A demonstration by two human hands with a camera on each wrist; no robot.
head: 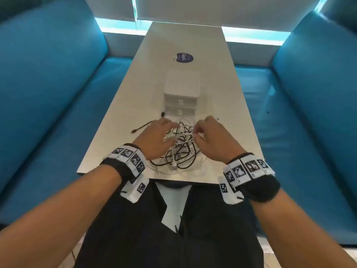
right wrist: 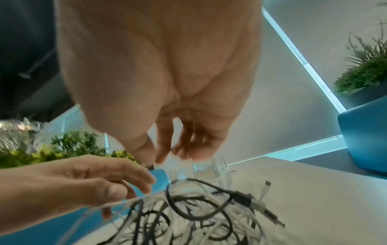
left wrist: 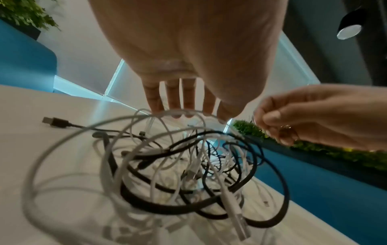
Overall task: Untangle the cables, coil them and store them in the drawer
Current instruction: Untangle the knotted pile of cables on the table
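A tangle of black and white cables [head: 179, 151] lies on the white table [head: 119, 132] near its front edge. My left hand [head: 170, 130] reaches over the tangle with straight fingers [left wrist: 173, 97] whose tips touch a raised white cable loop [left wrist: 134, 119]. My right hand [head: 197, 131] is on the tangle's right side and pinches a thin white cable [head: 185, 134] between thumb and fingers [left wrist: 270, 119]. Just behind the tangle stands the white drawer unit [head: 181, 93], its front drawers closed. A black cable end with a plug [head: 135, 130] trails out to the left.
Blue sofas [head: 48, 93] flank the long table on both sides. A round dark sticker [head: 183, 58] sits on the table beyond the drawer unit. Another small black plug [head: 162, 114] lies left of the unit's base. My dark-clothed lap is below the table edge.
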